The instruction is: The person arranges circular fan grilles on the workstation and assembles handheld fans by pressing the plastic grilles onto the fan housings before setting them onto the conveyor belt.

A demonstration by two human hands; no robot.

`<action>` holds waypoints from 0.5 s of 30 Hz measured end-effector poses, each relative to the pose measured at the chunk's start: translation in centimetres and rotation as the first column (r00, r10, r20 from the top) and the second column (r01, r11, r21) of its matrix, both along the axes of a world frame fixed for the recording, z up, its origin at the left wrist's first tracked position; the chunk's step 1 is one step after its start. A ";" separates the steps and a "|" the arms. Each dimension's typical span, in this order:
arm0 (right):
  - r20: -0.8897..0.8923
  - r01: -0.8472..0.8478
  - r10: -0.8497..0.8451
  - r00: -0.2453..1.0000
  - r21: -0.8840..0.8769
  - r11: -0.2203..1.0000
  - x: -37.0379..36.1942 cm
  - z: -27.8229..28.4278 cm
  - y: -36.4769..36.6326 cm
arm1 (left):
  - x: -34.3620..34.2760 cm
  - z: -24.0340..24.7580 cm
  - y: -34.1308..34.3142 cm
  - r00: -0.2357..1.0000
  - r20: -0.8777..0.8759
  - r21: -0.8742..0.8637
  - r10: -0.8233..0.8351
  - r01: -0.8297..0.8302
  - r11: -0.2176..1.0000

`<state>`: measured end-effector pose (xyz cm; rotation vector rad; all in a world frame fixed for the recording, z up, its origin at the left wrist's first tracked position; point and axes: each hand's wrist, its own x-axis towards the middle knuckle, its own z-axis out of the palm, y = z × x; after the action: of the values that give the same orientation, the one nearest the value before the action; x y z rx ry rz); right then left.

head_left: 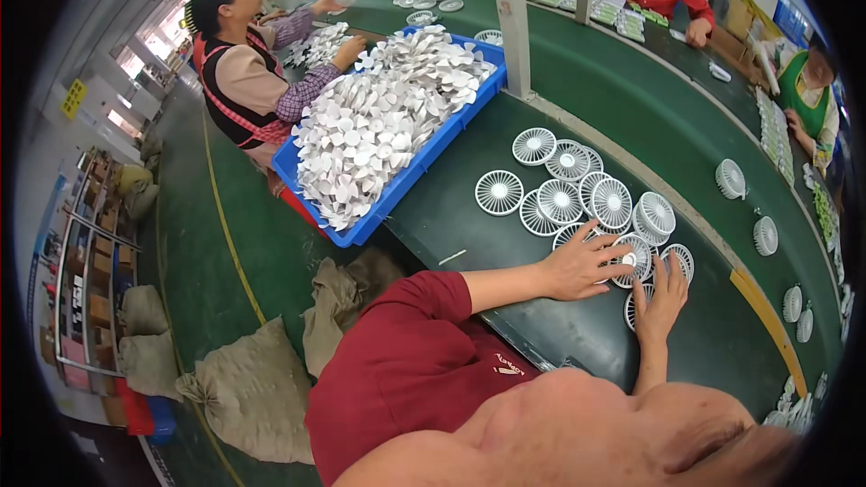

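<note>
1. The left hand (577, 263) lies flat on the green table (505, 243), fingers spread open and pointing toward 2 o'clock. Its fingertips rest on white round grilles (631, 260) at the near end of the pile; it grips nothing.
2. The right hand (665, 298) sits just at 4 o'clock of the left one, palm down, fingers loosely open and pointing to 12 o'clock. It covers one grille (631, 307) at its left edge, and its fingertips touch another (678, 257).
3. The grille pile (577, 189) spreads from the hands toward 11 o'clock, discs overlapping one another. One disc (499, 192) lies alone at the 9 o'clock edge of the pile.
4. A blue crate (397, 189) heaped with white fan blades (379, 117) stands well apart at 10 o'clock of the hands, hanging over the table edge.
5. A grey post (510, 18) rises from the table just at 3 o'clock of the crate.
6. A co-worker in an apron (239, 81) sits at 9 o'clock of the crate, hands among the blades.
7. More single grilles (731, 179) lie along the belt at 2 o'clock of the hands.
8. Sacks (253, 388) lie on the floor at 8 o'clock of the hands.
</note>
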<state>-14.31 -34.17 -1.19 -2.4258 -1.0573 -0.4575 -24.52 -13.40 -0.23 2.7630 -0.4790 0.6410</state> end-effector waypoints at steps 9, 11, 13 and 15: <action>-0.256 -0.099 0.158 0.954 0.231 0.968 4.1 3.3 -2.4 | 1.1 0.2 0.6 0.997 -0.077 -0.133 -0.019 0.009 0.991; -0.210 -0.054 0.112 0.971 0.263 0.963 5.5 4.9 -2.8 | 1.1 0.2 0.6 0.996 -0.090 -0.142 -0.027 0.014 0.990; -0.442 0.160 0.021 0.897 0.369 0.916 8.7 5.0 -3.9 | 1.2 0.3 0.6 0.996 -0.083 -0.150 -0.038 0.025 0.988; -0.371 0.094 0.147 0.917 0.559 0.824 13.5 3.1 -3.2 | 0.9 -0.1 0.7 0.996 -0.091 -0.143 -0.016 0.003 0.990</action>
<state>-0.85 -37.33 1.89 -1.8500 -0.6503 -0.2046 -23.59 -12.66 -0.31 2.6400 -0.4090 0.5215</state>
